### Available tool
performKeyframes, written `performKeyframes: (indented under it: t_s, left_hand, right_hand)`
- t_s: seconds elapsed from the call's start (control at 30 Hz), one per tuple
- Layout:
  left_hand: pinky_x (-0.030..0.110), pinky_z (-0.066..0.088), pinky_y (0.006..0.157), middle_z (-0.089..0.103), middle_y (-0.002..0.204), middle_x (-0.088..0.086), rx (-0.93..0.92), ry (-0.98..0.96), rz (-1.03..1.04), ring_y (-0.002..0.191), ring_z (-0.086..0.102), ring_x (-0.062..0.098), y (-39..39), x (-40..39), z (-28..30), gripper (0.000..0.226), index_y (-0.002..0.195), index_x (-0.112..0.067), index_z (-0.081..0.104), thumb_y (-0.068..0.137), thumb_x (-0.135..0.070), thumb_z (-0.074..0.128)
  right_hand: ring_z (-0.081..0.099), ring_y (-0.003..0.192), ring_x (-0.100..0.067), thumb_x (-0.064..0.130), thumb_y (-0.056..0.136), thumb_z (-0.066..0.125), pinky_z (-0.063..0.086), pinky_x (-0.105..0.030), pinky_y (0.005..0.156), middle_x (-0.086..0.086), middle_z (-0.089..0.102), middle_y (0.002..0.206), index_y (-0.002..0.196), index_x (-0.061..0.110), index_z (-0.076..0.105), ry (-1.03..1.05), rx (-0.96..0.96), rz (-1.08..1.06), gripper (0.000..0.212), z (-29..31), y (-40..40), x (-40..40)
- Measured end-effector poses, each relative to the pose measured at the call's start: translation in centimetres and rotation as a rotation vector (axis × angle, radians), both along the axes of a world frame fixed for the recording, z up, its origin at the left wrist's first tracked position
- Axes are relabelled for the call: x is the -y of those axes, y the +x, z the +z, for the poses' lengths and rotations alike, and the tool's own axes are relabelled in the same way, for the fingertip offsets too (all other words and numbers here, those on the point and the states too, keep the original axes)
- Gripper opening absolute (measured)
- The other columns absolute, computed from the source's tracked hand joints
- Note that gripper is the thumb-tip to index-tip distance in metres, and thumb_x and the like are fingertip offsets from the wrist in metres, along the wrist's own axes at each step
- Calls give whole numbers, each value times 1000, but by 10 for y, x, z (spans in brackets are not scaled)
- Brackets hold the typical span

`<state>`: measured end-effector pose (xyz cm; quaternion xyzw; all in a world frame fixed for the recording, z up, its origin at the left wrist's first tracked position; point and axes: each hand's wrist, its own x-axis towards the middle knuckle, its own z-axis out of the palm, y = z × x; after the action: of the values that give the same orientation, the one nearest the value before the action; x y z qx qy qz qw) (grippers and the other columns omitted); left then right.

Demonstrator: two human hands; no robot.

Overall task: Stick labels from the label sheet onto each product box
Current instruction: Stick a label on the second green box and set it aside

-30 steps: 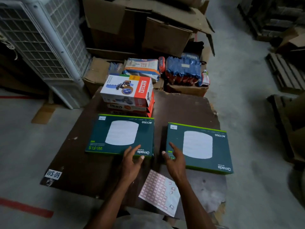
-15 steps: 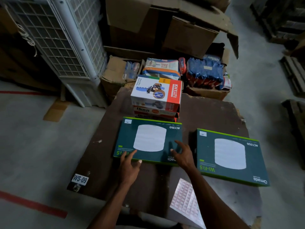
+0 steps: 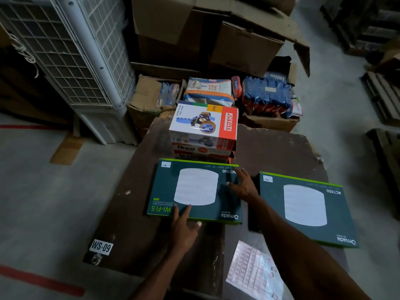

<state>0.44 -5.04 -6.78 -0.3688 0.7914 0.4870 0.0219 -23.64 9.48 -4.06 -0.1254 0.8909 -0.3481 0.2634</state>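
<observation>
Two flat dark green product boxes lie on a brown board. The left green box has both my hands on it: my left hand lies with straight fingers on its near edge, and my right hand rests spread on its right side. To the right lies the other green box, untouched. Each box carries a small white label at its far left corner. The label sheet, white with red-edged labels, lies near me under my right forearm. A white and red tape-dispenser box tops a stack behind the left box.
The brown board bears a "WS-09" tag at its near left corner. Behind it stand cardboard cartons, blue packets and a white air cooler at the left. Grey floor with red lines surrounds the board.
The view swung left. My right hand left the right green box and moved onto the left one; my left hand slid up onto that box's near edge.
</observation>
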Motion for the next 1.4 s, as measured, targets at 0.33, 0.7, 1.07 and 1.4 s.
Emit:
performKeyframes:
  t_s: [0.33,0.7,1.07,1.4]
  left_hand:
    - [19,24,117,25,159,-9,-141,75,-133,149,29,10,-8,-52,-2,63,142,-30,54,85,-14,77]
    - [-6,12,102,14,165,-7,-153,94,-207,145,20,-2,4,-76,1,72,146,-27,49,82,-13,79]
    - [-2,24,102,-21,164,-13,-163,-25,-318,150,14,4,35,-100,-6,101,150,-43,38,70,-6,88]
    - [28,41,112,1,167,-16,-228,-139,-208,143,37,10,49,-93,17,92,148,-42,44,70,-30,90]
  right_hand:
    - [49,135,-31,23,84,81,40,-34,111,-10,40,152,153,24,42,25,29,19,78,-15,-30,-3]
    - [56,119,-36,40,84,80,45,-36,107,-16,41,133,137,18,56,194,42,54,62,-22,-17,-14]
    - [64,96,-23,19,87,79,43,-23,80,-7,69,106,118,13,64,-31,-25,-96,35,-25,33,-41]
    - [65,104,-13,32,91,73,46,-22,89,5,72,112,124,32,71,-89,-33,-121,33,21,48,-30]
